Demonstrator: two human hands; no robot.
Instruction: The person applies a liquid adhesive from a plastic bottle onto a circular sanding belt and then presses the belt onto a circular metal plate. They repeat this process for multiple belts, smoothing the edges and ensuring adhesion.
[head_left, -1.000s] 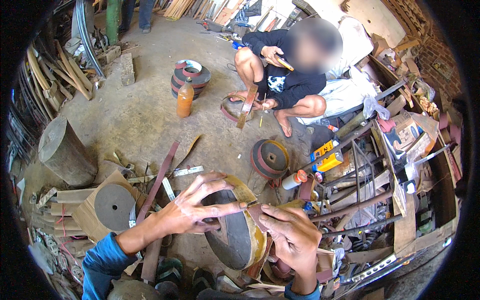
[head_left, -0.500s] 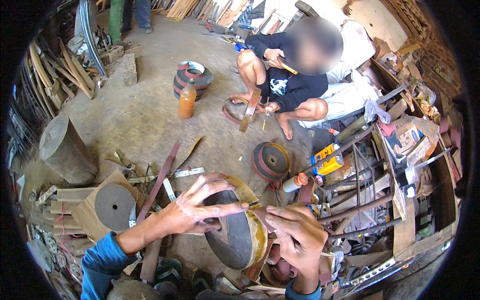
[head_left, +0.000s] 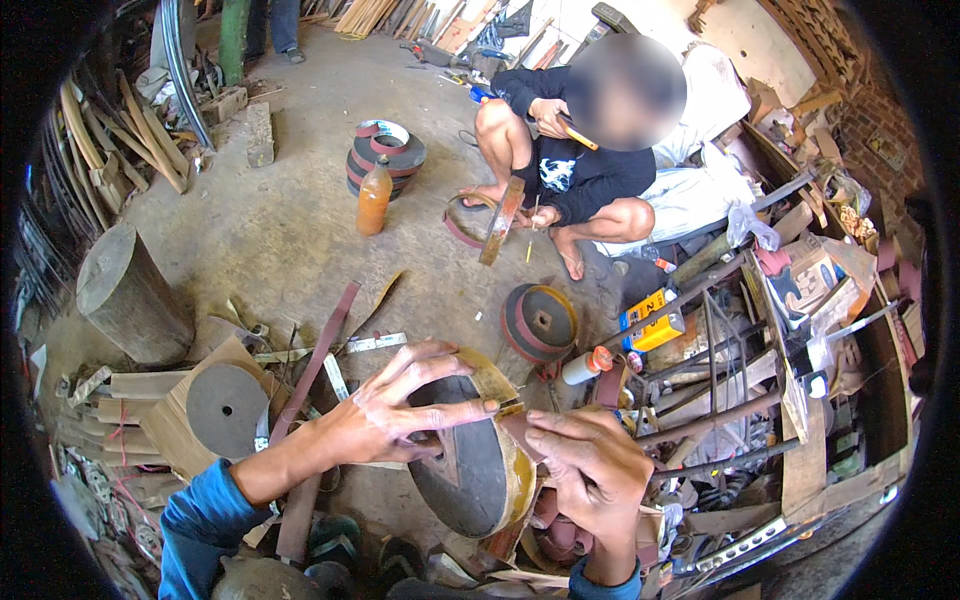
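Note:
A dark grey disc-shaped wheel [head_left: 458, 485] with a yellowish, glue-coloured rim is tilted up in front of me. My left hand [head_left: 405, 400] grips it, with the thumb near the square centre hole and the other fingers reaching over to the rim. My left index fingertip presses by a gap in the rim band. On the right side of that gap, my right hand [head_left: 590, 460] pinches the end of a reddish-brown abrasive strip [head_left: 517, 430] against the rim. How far the strip runs under my right fingers is hidden.
Opposite me squats a person [head_left: 590, 165] with a yellow-handled tool and a banded ring. Nearby stand a red-banded wheel [head_left: 541, 322], a white bottle with an orange cap [head_left: 588, 366], an orange-filled bottle [head_left: 374, 200] and a yellow-blue can [head_left: 655, 330]. A metal rack [head_left: 715, 340] borders the right.

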